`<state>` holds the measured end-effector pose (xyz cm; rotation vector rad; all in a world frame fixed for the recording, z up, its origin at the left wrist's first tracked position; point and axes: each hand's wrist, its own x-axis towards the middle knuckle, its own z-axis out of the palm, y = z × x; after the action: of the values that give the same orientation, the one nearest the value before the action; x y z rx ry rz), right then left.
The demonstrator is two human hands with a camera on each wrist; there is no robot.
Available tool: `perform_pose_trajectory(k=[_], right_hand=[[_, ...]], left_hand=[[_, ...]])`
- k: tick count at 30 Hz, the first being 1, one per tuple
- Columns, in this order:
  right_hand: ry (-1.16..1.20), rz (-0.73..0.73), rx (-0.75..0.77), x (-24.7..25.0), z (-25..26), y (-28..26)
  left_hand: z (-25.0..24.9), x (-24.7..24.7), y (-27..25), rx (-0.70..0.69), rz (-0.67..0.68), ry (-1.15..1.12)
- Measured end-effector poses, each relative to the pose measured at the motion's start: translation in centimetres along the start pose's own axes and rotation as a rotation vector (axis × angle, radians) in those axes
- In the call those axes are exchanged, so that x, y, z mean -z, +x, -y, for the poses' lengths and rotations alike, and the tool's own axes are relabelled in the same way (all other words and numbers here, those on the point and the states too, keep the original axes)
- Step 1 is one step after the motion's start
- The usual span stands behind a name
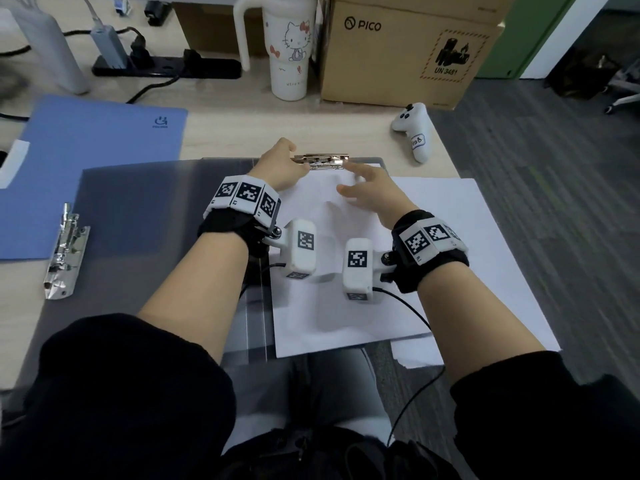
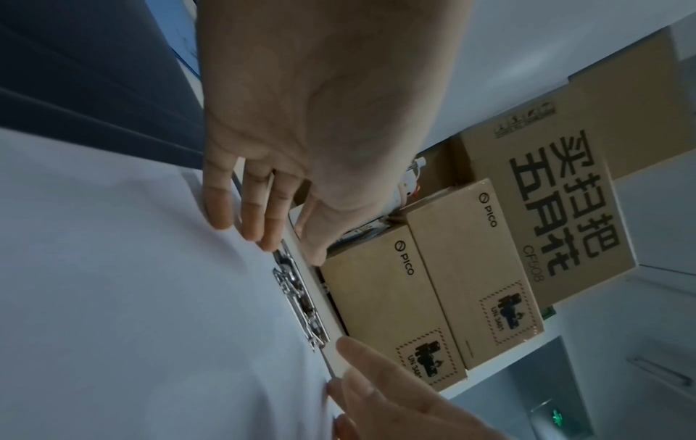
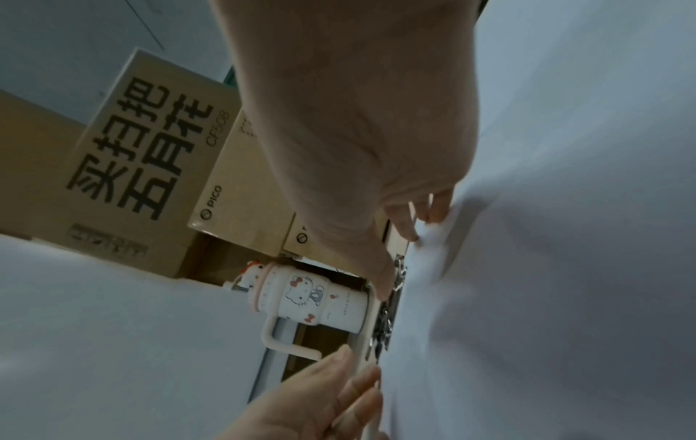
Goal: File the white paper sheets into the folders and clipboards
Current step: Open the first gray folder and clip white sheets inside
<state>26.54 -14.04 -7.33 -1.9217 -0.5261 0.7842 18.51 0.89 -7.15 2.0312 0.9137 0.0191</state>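
An open grey folder (image 1: 145, 209) lies in front of me, with a metal clip (image 1: 325, 160) at the top of its right half. A white paper sheet (image 1: 332, 306) lies on that half, slightly bulged, its top edge at the clip (image 2: 297, 294). My left hand (image 1: 287, 164) is at the clip's left end, straight fingers (image 2: 252, 226) resting on the sheet's top edge and the thumb beside the clip. My right hand (image 1: 360, 188) is at the clip's right end (image 3: 388, 315), its fingers (image 3: 410, 226) touching the sheet (image 3: 565, 268). More white sheets (image 1: 485, 271) lie underneath to the right.
A silver lever clip (image 1: 65, 251) sits on the grey folder's left cover. A blue folder (image 1: 93, 161) lies at the left. Behind stand a cartoon tumbler (image 1: 289, 46), a cardboard box (image 1: 405, 53), a power strip (image 1: 166, 67) and a white controller (image 1: 415, 131).
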Motion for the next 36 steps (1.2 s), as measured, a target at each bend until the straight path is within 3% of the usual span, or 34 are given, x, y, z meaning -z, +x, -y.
perform_pose_trajectory(k=[16,18,21,24,26,33,36], right_hand=[[0.132,-0.102,-0.012,5.4,-4.4,-10.9],[0.164,-0.206,0.027,6.2,-5.3,-11.8],[0.217,-0.478,0.102,7.7,-7.1,-12.8],[0.095,-0.756,0.106,9.1,-8.9,-13.5],[-0.022,-0.838,0.057,10.1,-9.9,-14.0],[-0.38,-0.686,-0.21,12.1,-12.4,-14.7],[-0.374,-0.613,-0.212,12.5,-12.8,-14.9]], left_hand=[[-2.1,-8.0,-11.8,-0.235,0.208,-0.008],[-2.8,-9.5,-12.7,-0.274,0.237,-0.023],[-3.6,-11.7,-13.5,-0.321,0.277,-0.022],[-4.3,-13.6,-13.9,-0.366,0.274,0.042],[-4.9,-14.9,-14.1,-0.383,0.28,0.061],[-5.9,-18.2,-14.0,-0.41,0.288,0.073],[-6.0,-19.1,-13.7,-0.418,0.287,0.043]])
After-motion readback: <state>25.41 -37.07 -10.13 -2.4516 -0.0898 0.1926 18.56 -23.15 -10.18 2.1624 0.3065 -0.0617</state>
